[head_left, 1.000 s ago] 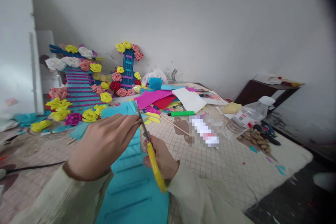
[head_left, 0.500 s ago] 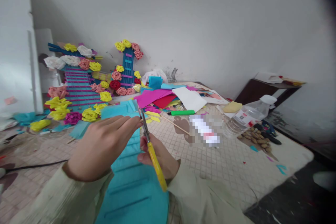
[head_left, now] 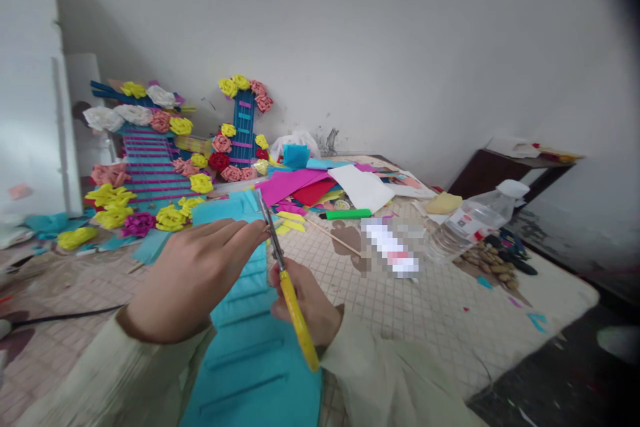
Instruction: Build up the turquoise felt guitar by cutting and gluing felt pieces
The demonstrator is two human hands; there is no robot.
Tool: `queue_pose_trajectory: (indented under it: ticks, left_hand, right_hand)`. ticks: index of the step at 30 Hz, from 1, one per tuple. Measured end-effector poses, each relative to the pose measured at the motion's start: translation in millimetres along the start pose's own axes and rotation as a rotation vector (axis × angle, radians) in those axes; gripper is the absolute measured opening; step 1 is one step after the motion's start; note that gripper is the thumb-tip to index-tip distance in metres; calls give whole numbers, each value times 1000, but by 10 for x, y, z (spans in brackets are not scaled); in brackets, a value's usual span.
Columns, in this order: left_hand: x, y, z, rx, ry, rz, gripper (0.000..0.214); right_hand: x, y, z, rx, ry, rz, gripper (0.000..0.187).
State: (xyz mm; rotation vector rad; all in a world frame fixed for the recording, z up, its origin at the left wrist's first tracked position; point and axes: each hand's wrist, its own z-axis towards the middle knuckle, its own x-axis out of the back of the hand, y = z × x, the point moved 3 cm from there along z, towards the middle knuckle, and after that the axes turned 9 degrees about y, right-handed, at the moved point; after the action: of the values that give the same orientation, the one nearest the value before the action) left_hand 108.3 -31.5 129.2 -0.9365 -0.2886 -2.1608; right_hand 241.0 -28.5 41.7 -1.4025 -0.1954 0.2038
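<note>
Yellow-handled scissors [head_left: 299, 320] are in my right hand [head_left: 310, 300], with the metal blades pointing up and away from me. The blades look nearly closed. My left hand [head_left: 195, 273] is bent over, its fingers pressed together and the fingertips right at the blades. Whatever it pinches there is too small and covered to name. Beneath both hands lies a long turquoise panel [head_left: 250, 360] with raised dark crosswise strips, partly hidden by my left hand and sleeve.
Flower-decorated panels [head_left: 150, 160] lean at the back left. Coloured paper sheets [head_left: 295, 183], a green marker-like tool [head_left: 349, 214] and a thin wooden stick [head_left: 335, 239] lie beyond my hands. A plastic bottle [head_left: 475, 220] and peanuts [head_left: 493, 265] are at the right.
The scissor blades have come closer together. My right hand has shifted slightly right near the handle, while my left hand has barely moved.
</note>
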Motion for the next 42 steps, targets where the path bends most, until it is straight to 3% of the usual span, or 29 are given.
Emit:
queue_pose_trajectory:
  ticks: [3, 7, 15, 25, 32, 42]
  left_hand:
    - [-35, 25, 2, -32, -72, 116, 33]
    - [-54, 55, 13, -9, -63, 202, 35]
    - [-23, 52, 20, -37, -63, 227, 33]
    - [-68, 15, 3, 30, -228, 232, 29]
    - [-61, 45, 58, 158, -349, 288, 50]
    - [-109, -60, -30, 168, -270, 260, 63]
  right_hand:
    - [18, 21, 15, 12, 21, 14, 20]
    - [74, 104, 60, 27, 51, -14, 24]
    - [90, 81, 52, 38, -38, -84, 28]
    - [80, 77, 77, 25, -74, -137, 20]
    - [86, 43, 77, 26, -91, -155, 20]
    - [84, 13, 56, 82, -81, -44, 16]
